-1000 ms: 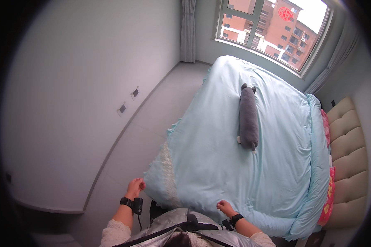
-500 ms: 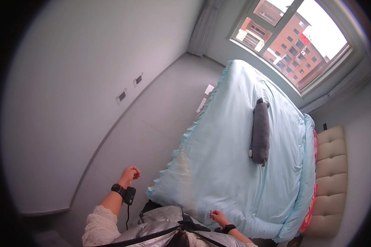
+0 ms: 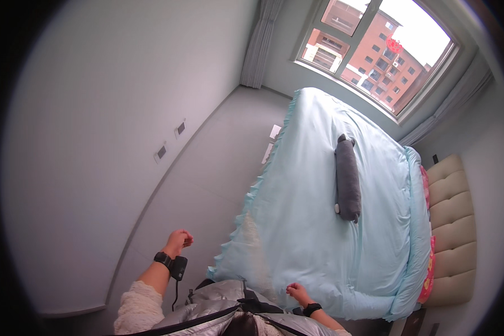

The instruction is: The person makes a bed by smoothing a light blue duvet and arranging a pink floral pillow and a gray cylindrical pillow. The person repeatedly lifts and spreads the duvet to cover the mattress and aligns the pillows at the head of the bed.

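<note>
My left hand (image 3: 178,241) hangs over the grey floor to the left of the bed, its fingers loosely curled in with nothing in them. My right hand (image 3: 299,294) is held in front of me over the near edge of the bed, also curled and holding nothing visible. It is nearest to the light blue ruffled bedspread (image 3: 308,235), and whether it touches the cloth I cannot tell. Farther off, a long dark grey plush pillow (image 3: 348,180) with small ears lies along the middle of the bedspread.
A tufted beige headboard (image 3: 452,229) stands at the right, with pink-red bedding (image 3: 429,277) before it. The plain wall (image 3: 106,168) runs along the left. White flat pieces (image 3: 275,131) are by the bed's left side. A window (image 3: 381,56) and grey curtain (image 3: 259,50) are at the back.
The view has shifted slightly, with the window, bed and pillow now a little further left. Both hands keep nearly the same pose, with nothing picked up or let go.
</note>
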`<state>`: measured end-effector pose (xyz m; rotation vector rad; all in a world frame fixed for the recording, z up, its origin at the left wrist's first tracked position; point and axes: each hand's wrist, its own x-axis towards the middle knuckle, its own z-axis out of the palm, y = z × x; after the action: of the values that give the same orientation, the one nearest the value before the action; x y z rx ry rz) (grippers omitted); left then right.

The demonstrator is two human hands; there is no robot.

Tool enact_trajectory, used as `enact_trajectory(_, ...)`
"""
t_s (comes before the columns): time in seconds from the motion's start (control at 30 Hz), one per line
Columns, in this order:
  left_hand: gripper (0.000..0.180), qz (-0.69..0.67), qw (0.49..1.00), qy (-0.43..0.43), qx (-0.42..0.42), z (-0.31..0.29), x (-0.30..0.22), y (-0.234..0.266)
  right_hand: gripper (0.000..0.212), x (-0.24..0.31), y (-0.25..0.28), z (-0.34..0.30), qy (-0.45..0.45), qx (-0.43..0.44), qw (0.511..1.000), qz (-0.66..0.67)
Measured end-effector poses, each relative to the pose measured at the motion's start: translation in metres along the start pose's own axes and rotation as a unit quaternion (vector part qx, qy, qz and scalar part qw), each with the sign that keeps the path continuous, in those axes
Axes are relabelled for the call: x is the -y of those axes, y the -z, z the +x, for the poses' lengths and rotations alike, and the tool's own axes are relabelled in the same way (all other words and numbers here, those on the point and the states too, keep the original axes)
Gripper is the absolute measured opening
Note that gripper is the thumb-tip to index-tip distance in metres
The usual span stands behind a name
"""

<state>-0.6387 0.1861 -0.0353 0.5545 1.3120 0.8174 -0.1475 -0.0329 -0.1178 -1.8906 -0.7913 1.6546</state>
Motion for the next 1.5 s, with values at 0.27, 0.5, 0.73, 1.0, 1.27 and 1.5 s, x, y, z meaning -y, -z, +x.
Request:
enact_trajectory(0.27, 0.010, 0.034, 0.999, 0.002, -0.003, 0.030, -0.017, 0.026, 0.010, 0.001, -0.031, 0.013, -0.029, 0.010, 0.999, -0.008)
enact_trajectory(0.5, 0.011, 0.045, 0.999, -0.006, 0.020, 0.103, -0.062, 0.070, 0.012, 0.069, -0.106, 0.038, -0.119, -0.060, 0.983, 0.123)
enact_trajectory(0.73, 0.011, 0.038, 0.999, 0.031, 0.001, 0.157, -0.105, 0.151, 0.012, 0.155, -0.215, 0.096, -0.147, 0.005, 0.980, 0.137)
enact_trajectory(1.0, 0.010, -0.008, 0.999, 0.029, -0.010, 0.187, -0.155, 0.207, 0.015, 0.215, -0.253, 0.127, -0.167, -0.001, 0.977, 0.134)
enact_trajectory(1.27, 0.011, -0.166, 0.981, 0.096, -0.007, 0.232, -0.181, 0.209, 0.008, 0.229, -0.214, 0.174, -0.195, -0.049, 0.835, 0.512)
enact_trajectory(1.5, 0.012, -0.277, 0.954, 0.115, -0.014, 0.293, -0.244, 0.146, 0.008, 0.269, -0.186, 0.239, -0.168, -0.043, 0.815, 0.553)
